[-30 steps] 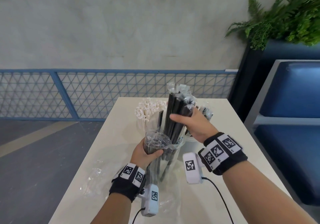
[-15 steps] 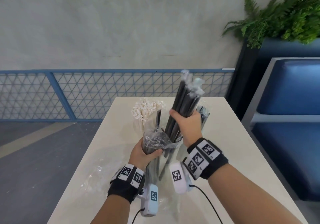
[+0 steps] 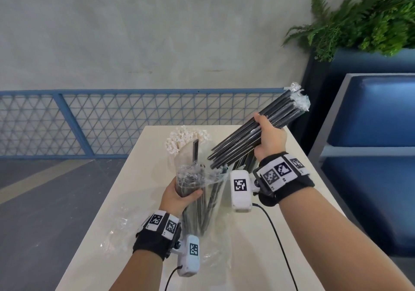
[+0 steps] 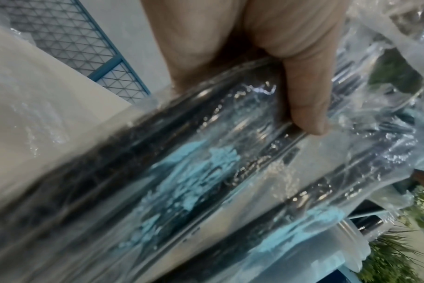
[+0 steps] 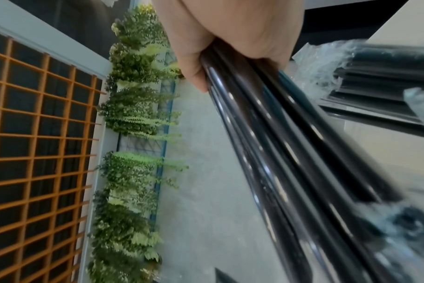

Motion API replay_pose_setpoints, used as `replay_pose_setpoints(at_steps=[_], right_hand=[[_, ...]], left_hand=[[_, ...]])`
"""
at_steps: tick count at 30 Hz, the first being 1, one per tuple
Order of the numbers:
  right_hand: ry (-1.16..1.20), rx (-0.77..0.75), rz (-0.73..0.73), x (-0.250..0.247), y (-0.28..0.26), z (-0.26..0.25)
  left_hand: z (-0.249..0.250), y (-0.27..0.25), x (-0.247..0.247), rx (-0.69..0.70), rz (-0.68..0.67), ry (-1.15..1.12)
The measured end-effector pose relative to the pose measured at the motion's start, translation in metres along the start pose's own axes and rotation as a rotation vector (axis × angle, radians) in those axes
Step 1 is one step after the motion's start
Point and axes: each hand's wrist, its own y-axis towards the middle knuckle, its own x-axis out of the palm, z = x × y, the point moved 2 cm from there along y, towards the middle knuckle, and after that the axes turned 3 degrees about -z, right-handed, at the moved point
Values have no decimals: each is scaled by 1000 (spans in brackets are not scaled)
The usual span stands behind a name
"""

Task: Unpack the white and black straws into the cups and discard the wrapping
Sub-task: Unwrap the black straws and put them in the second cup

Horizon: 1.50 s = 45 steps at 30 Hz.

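Grey wall (image 3: 157, 32), blue mesh railing (image 3: 101, 120), ferns (image 3: 370, 21).

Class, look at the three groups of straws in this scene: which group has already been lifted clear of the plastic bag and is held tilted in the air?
The black straw bundle gripped by the right hand. The white straws stand upright on the table; the other black straws remain in the clear bag held by the left hand.

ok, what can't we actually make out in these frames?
- Cup holding the white paper straws: head view, hidden behind the clear plastic bag gripped by the left hand.
- Cup for black straws: head view, hidden behind the right hand and its bundle of black plastic straws.
- Count of straws left in the bag: left wrist view, blurred, glare on the film.
- Lower ends of the bundle: right wrist view, motion blur.
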Motion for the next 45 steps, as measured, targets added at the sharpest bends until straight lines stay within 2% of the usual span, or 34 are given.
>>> replay_pose_setpoints(at_steps=[3,6,8,10,15,18,20,22,26,28,31,35,36,37,39,40,42,45], right_hand=[[28,-72,-1,0,2,-17],[12,-237,25,2,7,-35],[-62,-347,34,4,12,-37],[-219,-395,12,5,15,-26],[-537,-361,-92,-13,15,30],[-612,-268,-95,-25,20,54],[-667,-260,-112,-26,21,57],[-708,-327,-115,-23,19,52],[-657,-582,-189,-12,12,38],[-765,-674,-232,-9,15,41],[-966,-633,-250,-13,25,52],[-1185,-449,-360,-29,31,72],[-1223,-474,-380,-34,28,77],[-1242,-575,-377,-37,23,79],[-1316,-818,-265,-41,13,80],[-1346,-872,-173,-43,9,78],[-1344,-785,-78,-49,9,75],[-1401,-610,-122,-56,18,78]], left_hand=[[-5,3,-1,-16,18,-18],[-8,4,-4,-26,46,-24],[-9,4,-6,-24,52,-32],[-8,5,-6,-15,48,-37],[-6,4,-2,1,31,-37],[-7,5,-4,8,35,-37],[-7,5,-5,13,37,-44],[-8,5,-5,20,34,-36],[-9,4,-3,23,27,-40],[-9,4,-2,23,20,-47],[-9,3,0,21,14,-64],[-14,5,-1,20,18,-75],[-14,4,-1,18,13,-77],[-14,3,-1,20,10,-78],[-13,2,-1,26,3,-86],[-13,2,-2,25,3,-90],[-15,2,-3,22,9,-90],[-15,2,-4,21,11,-103]])
